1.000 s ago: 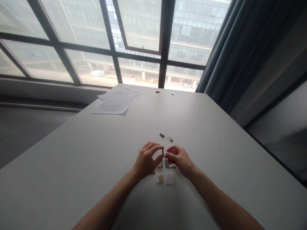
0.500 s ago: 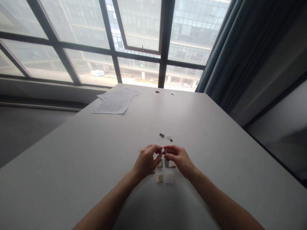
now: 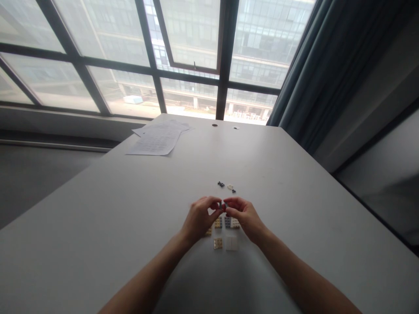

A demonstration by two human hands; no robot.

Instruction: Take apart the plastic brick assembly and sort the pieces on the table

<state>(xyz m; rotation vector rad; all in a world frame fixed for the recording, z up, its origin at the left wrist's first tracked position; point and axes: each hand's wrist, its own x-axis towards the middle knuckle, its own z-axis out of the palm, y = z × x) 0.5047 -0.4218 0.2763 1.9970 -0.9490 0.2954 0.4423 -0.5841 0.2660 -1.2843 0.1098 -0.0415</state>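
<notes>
Both hands meet over the middle of a white table point(image 3: 131, 218). My left hand point(image 3: 199, 218) and my right hand point(image 3: 244, 216) each pinch a small dark building piece point(image 3: 223, 205) between thumb and fingertips, held just above the table. Beneath the hands lie several small flat bricks: tan and grey ones point(image 3: 218, 223), a tan square plate point(image 3: 218, 243) and a white square plate point(image 3: 231, 243). A few tiny dark and light pieces point(image 3: 221, 184) lie a little farther away.
Printed paper sheets point(image 3: 157, 139) lie at the far left of the table. Two round cable holes point(image 3: 214, 125) sit near the far edge. Large windows stand behind, with a dark curtain point(image 3: 327, 74) on the right.
The fingertips of both hands have drawn closer together around the small dark piece. The arms have barely shifted.
</notes>
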